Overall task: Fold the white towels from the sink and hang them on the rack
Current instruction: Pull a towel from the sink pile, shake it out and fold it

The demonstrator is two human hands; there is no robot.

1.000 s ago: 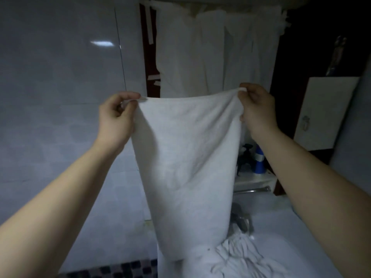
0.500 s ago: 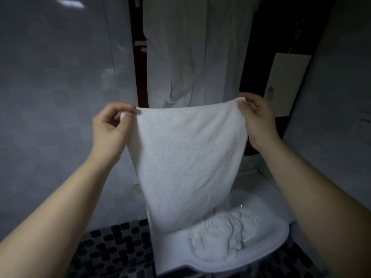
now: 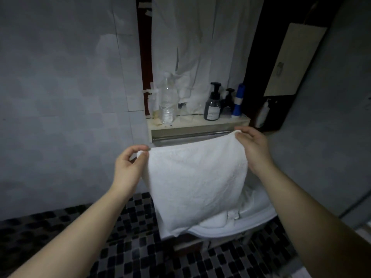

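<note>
At the top corners of the towel [image 3: 196, 183], both hands are clenched on the cloth. The left hand [image 3: 130, 169] pinches the left corner between thumb and fingertips; the right hand [image 3: 254, 149] grips the right corner with curled fingers. The towel hangs flat between them, its top edge just below and in front of the rack [image 3: 190, 135], a metal bar under the shelf [image 3: 200, 126]. Contact between towel and rack cannot be determined.

Labels: the dark pump bottle [image 3: 212, 106] on the shelf carries a pale label; its print is too small to read. The clear bottle [image 3: 167, 99] and the blue bottle [image 3: 239, 101] show no legible writing.

Change from the frame half a second earlier: the towel was held up before the hanging white cloth [image 3: 200, 47]; it now sits lower, level with the rack, and the shelf and bottles have come into view.

Hidden or unclear: the towel covers most of the sink [image 3: 259, 221]; only the front rim and a bunched white towel beside its lower edge show. The right hand masks the rack's right end. A second pump bottle behind the first is partly blocked.
</note>
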